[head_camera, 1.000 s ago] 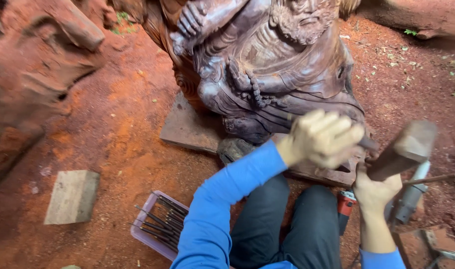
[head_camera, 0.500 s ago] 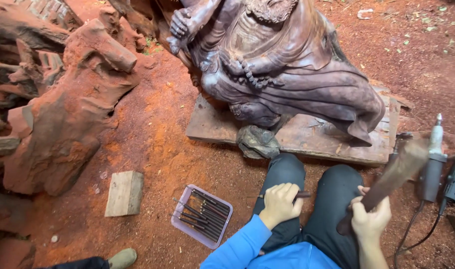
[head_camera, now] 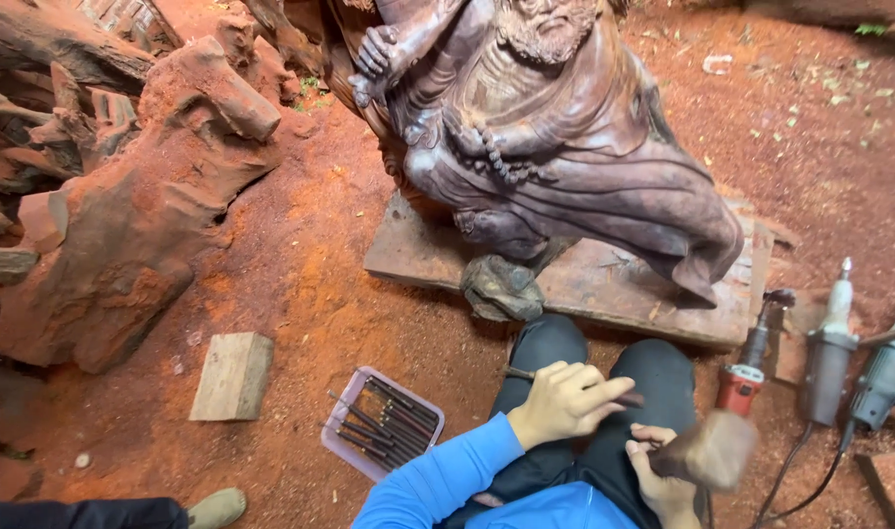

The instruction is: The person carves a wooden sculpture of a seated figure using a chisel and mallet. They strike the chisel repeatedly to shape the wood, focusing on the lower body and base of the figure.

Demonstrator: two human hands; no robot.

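Observation:
I sit on red earth in front of a large dark wooden statue (head_camera: 565,157) of a robed, bearded figure on a plank base (head_camera: 614,289). My left hand (head_camera: 563,402), in a blue sleeve, rests over my lap and is shut on a thin dark chisel (head_camera: 632,399) that lies across my black trousers. Just below it, my right hand (head_camera: 663,472) grips the handle of a wooden mallet (head_camera: 719,451), whose head looks blurred. Both hands are close together and well short of the statue.
A lilac tray (head_camera: 342,407) with several chisels lies left of my knee. A wooden block (head_camera: 234,375) sits further left, beyond it a big carved root (head_camera: 124,216). Three corded power tools (head_camera: 831,343) lie at the right. Another person's shoe (head_camera: 212,507) shows at bottom left.
My left hand came down from in front of the statue to my lap and now holds the chisel. The mallet dropped lower and moved in next to my left hand.

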